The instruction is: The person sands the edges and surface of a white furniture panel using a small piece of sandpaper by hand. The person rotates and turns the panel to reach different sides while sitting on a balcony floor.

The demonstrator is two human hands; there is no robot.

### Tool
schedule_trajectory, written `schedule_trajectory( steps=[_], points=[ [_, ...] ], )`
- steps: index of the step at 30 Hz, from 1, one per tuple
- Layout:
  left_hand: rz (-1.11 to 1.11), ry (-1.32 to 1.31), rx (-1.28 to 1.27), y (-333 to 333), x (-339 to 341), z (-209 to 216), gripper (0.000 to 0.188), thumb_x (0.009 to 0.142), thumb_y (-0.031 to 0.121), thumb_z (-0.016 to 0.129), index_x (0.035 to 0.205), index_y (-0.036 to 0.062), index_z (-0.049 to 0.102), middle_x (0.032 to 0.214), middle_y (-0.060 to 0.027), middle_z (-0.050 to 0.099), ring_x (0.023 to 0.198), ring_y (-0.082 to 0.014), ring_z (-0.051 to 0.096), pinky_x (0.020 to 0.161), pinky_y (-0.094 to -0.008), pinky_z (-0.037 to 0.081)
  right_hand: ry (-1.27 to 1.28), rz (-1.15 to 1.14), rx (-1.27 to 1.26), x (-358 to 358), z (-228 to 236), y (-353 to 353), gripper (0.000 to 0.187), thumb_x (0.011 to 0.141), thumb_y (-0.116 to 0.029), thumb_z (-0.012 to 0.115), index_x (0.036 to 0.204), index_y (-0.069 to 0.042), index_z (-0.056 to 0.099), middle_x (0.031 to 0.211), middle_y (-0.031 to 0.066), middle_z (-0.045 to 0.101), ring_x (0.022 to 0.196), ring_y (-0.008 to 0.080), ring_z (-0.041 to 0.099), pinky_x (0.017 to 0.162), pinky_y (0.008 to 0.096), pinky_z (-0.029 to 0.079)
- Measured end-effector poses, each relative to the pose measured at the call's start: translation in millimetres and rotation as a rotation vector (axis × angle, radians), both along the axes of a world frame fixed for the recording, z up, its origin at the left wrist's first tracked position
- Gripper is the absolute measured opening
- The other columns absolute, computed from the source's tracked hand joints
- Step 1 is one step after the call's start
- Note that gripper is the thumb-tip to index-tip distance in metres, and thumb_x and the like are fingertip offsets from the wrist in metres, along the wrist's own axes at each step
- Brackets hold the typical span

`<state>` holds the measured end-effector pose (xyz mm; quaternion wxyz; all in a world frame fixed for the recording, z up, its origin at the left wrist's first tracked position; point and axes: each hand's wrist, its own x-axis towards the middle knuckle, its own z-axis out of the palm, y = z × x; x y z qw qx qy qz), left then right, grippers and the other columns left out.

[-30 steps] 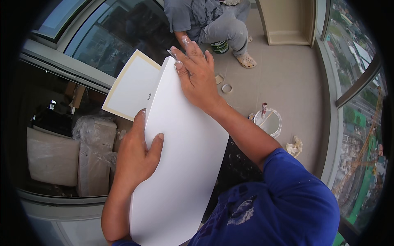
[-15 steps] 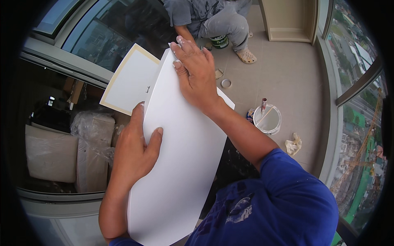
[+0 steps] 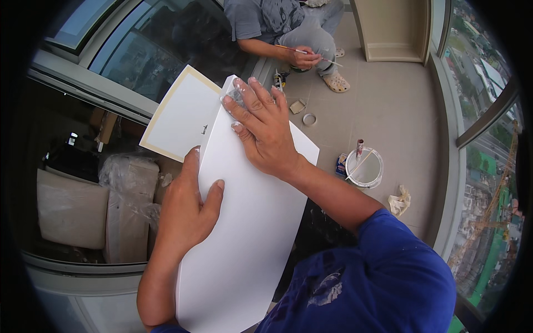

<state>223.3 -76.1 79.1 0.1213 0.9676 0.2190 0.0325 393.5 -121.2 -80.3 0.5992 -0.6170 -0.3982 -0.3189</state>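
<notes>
A long white panel (image 3: 239, 233) lies slanted in front of me. My left hand (image 3: 191, 208) grips its left edge, thumb on the upper face and fingers round the side. Near the panel's far end, my right hand (image 3: 264, 125) rests with fingers spread. White smears mark its fingertips, and a greyish patch (image 3: 237, 95) shows beneath them; I cannot tell whether it is a thin sheet or paste. Behind the panel's far left edge stands a white board (image 3: 180, 114) bordered by a tan strip.
A co-worker's hand (image 3: 305, 57) holds a thin paintbrush (image 3: 291, 50). On the tiled floor (image 3: 383, 105) stand a white bucket (image 3: 380, 166) with a stick, a tape roll (image 3: 309, 119) and a crumpled cloth (image 3: 400, 200). A beige cabinet piece (image 3: 394, 55) is beyond; plastic-wrapped cushions (image 3: 72, 208) lie left.
My right hand has slid nearer along the panel's far edge, fingers more spread. The co-worker's hand has risen from beside the green can and now shows a paintbrush. My left hand keeps its grip.
</notes>
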Motion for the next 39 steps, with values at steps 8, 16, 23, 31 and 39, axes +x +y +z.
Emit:
schedule_trajectory(
  steps=[8, 16, 23, 31, 39],
  points=[
    [-0.132, -0.047, 0.109, 8.0, -4.2, -6.6, 0.063, 0.096, 0.012, 0.066, 0.148, -0.0138, 0.042, 0.099, -0.0315, 0.072, 0.073, -0.0371, 0.074, 0.071, -0.0424, 0.057, 0.544, 0.510, 0.316, 64.1, 9.7, 6.2, 0.044, 0.114, -0.034, 0.051, 0.138, 0.000, 0.067, 0.125, 0.0164, 0.076, 0.102, 0.0214, 0.071, 0.088, 0.0331, 0.056],
    [-0.081, -0.034, 0.059, 5.3, -0.6, -6.0, 0.065, 0.096, 0.013, 0.066, 0.150, -0.0134, 0.041, 0.103, -0.0315, 0.072, 0.076, -0.0356, 0.075, 0.071, -0.0415, 0.057, 0.710, 0.925, 0.248, 64.8, 18.8, -15.1, 0.046, 0.113, -0.038, 0.053, 0.138, -0.003, 0.069, 0.098, 0.0030, 0.074, 0.085, 0.0072, 0.064, 0.074, 0.0248, 0.053],
    [-0.115, -0.074, 0.055, 15.3, -6.3, -15.1, 0.065, 0.098, 0.013, 0.065, 0.151, -0.0139, 0.040, 0.110, -0.0326, 0.071, 0.088, -0.0352, 0.075, 0.071, -0.0395, 0.058, 0.685, 0.766, -0.009, 70.1, -16.2, -35.4, 0.046, 0.112, -0.040, 0.055, 0.140, -0.006, 0.069, 0.097, 0.0036, 0.075, 0.084, 0.0082, 0.066, 0.077, 0.0252, 0.054],
    [-0.140, -0.094, 0.089, 20.2, -8.1, -19.5, 0.065, 0.100, 0.013, 0.063, 0.154, -0.0117, 0.039, 0.126, -0.0349, 0.066, 0.104, -0.0358, 0.073, 0.078, -0.0403, 0.060, 0.716, 0.834, 0.002, 73.0, -68.0, -57.0, 0.042, 0.112, -0.036, 0.054, 0.139, -0.009, 0.072, 0.105, 0.0066, 0.079, 0.090, 0.0127, 0.072, 0.081, 0.0303, 0.058],
    [0.065, -0.068, 0.008, 1.3, -7.1, -19.7, 0.065, 0.101, 0.015, 0.062, 0.158, -0.0061, 0.039, 0.129, -0.0361, 0.064, 0.104, -0.0364, 0.074, 0.085, -0.0415, 0.062, 0.559, 0.516, -0.275, 67.1, -19.0, -58.0, 0.036, 0.110, -0.024, 0.057, 0.142, -0.016, 0.071, 0.104, 0.0131, 0.079, 0.090, 0.0185, 0.076, 0.080, 0.0314, 0.059]
  ],
)
